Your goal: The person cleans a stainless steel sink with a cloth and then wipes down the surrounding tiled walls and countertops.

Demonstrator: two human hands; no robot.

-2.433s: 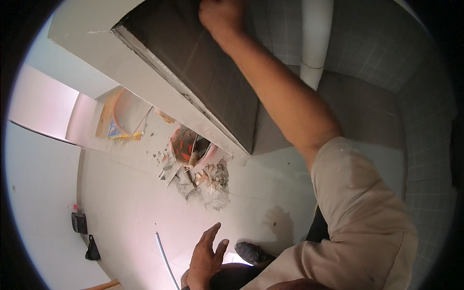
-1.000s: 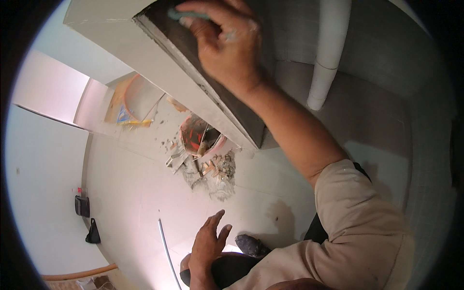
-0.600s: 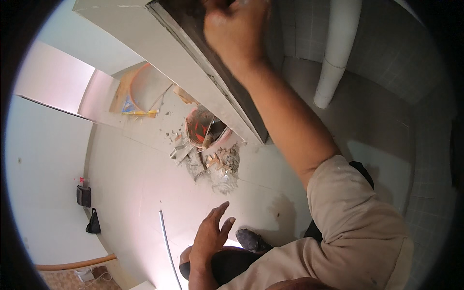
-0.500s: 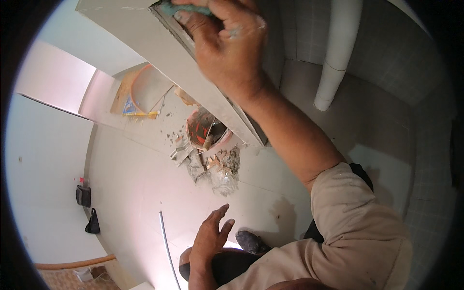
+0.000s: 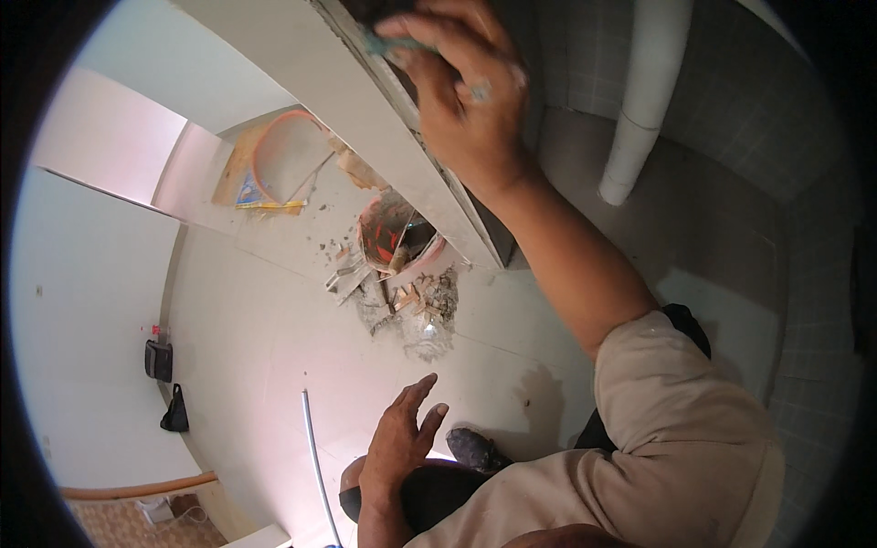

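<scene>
My right hand (image 5: 475, 105) is raised at the top of the view, its fingers closed on a greenish, sponge-like pad (image 5: 391, 44). That pad touches the narrow grey edge (image 5: 408, 114) of a pale wall end (image 5: 338, 68); part of it is hidden by my fingers. Lower down, my left hand (image 5: 398, 446) rests near my bent knee with fingers stretched out, holding nothing. Between the hands, on the floor, a round bucket (image 5: 372, 239) holds tools, partly hidden behind the wall end.
Beside the bucket lies a mortar-smeared patch (image 5: 427, 338) with broken bits and tools. A white pipe (image 5: 644, 100) stands at the right. A thin metal rod (image 5: 313, 447) lies left of my knee. Black bags (image 5: 157, 362) sit by the left wall; an orange hoop (image 5: 260, 155) is farther back.
My right hand has moved down and to the right along the wall's edge, with the pad in its fingers. The left hand stays nearly where it was, still spread.
</scene>
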